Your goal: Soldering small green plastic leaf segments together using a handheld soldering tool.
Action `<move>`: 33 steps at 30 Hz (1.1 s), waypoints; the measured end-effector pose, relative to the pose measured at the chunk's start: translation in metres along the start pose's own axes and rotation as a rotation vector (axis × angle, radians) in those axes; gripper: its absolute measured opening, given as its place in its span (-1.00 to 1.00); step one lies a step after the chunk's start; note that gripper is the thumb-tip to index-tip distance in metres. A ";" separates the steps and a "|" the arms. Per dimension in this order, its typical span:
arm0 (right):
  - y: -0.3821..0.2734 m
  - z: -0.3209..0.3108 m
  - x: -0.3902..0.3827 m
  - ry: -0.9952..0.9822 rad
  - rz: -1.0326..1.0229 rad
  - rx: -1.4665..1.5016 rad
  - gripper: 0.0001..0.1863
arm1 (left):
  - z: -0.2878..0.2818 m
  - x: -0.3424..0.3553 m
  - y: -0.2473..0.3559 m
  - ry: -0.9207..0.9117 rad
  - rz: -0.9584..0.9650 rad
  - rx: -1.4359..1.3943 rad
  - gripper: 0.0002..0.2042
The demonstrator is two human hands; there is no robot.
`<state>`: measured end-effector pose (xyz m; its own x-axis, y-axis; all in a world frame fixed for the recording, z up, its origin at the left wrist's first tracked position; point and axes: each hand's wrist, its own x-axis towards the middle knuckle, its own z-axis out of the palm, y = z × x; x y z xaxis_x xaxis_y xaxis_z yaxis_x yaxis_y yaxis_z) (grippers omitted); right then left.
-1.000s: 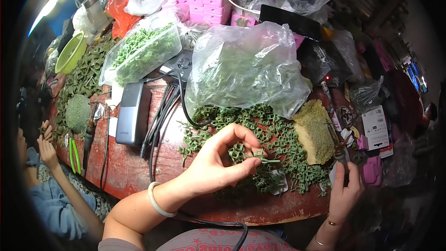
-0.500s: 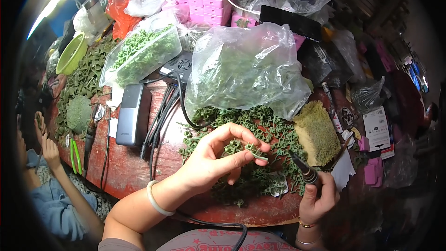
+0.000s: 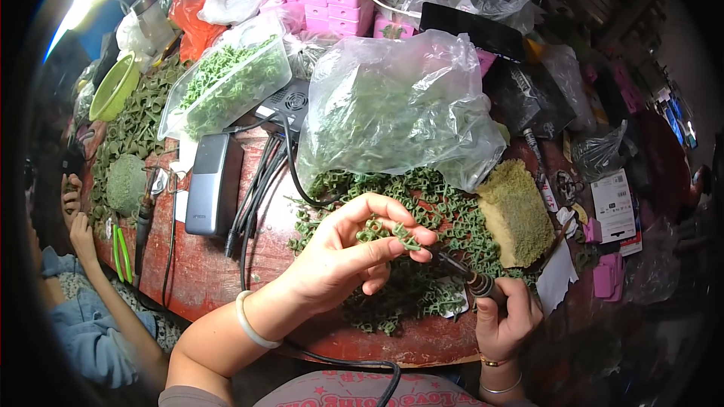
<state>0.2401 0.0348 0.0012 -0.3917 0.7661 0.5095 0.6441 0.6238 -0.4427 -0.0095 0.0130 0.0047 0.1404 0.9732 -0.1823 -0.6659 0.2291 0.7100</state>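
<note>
My left hand point(image 3: 339, 260) is closed around several small green plastic pieces point(image 3: 373, 230), one of them pinched out at the thumb and fingertips. In my right hand point(image 3: 509, 322) is a soldering iron point(image 3: 483, 285), gripped by its dark handle. Its thin metal shaft points up and left, with the tip close to the pinched piece; whether they touch I cannot tell. Beneath both hands spreads a loose heap of similar green pieces point(image 3: 452, 215). A yellowish block covered in green bits point(image 3: 516, 215) lies just beyond my right hand.
A large clear bag point(image 3: 400, 105) of green pieces stands behind the heap. To its left are a grey power bank point(image 3: 213, 185), black cables point(image 3: 260, 188) and a clear tub point(image 3: 226, 90). A black cord point(image 3: 347, 362) runs before me. Another person's hands point(image 3: 79, 226) are at far left.
My right hand has shifted slightly left, and the soldering iron has swung leftward so its tip is now near the piece at my left fingertips. My left hand has barely moved.
</note>
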 end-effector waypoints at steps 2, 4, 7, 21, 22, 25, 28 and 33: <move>0.001 0.001 0.000 0.004 -0.015 -0.013 -0.56 | -0.005 0.000 -0.002 -0.067 0.028 0.005 -0.77; 0.001 0.001 0.001 0.002 -0.023 -0.018 -0.57 | -0.005 0.000 -0.002 -0.065 0.033 0.007 -0.77; 0.001 0.002 0.001 -0.005 -0.037 -0.028 -0.57 | -0.006 0.000 -0.003 -0.070 0.044 0.006 -0.77; 0.001 0.002 0.001 -0.046 -0.024 -0.037 -0.57 | -0.007 0.000 -0.003 -0.071 0.052 -0.004 -0.76; 0.001 0.002 0.001 -0.048 -0.023 -0.038 -0.57 | -0.007 0.000 -0.003 -0.072 0.051 -0.005 -0.76; 0.001 0.002 0.000 -0.027 -0.020 -0.025 -0.56 | -0.007 0.001 -0.003 -0.072 0.054 -0.011 -0.77; -0.001 0.001 -0.001 -0.006 -0.008 -0.008 -0.56 | -0.001 0.001 -0.001 -0.042 0.044 -0.022 -0.77; 0.000 0.002 0.001 -0.006 -0.021 -0.007 -0.56 | 0.003 0.001 0.001 0.010 0.012 -0.022 -0.78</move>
<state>0.2386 0.0358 -0.0003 -0.4091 0.7537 0.5144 0.6404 0.6387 -0.4264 -0.0075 0.0137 0.0071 0.1247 0.9756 -0.1808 -0.6835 0.2165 0.6971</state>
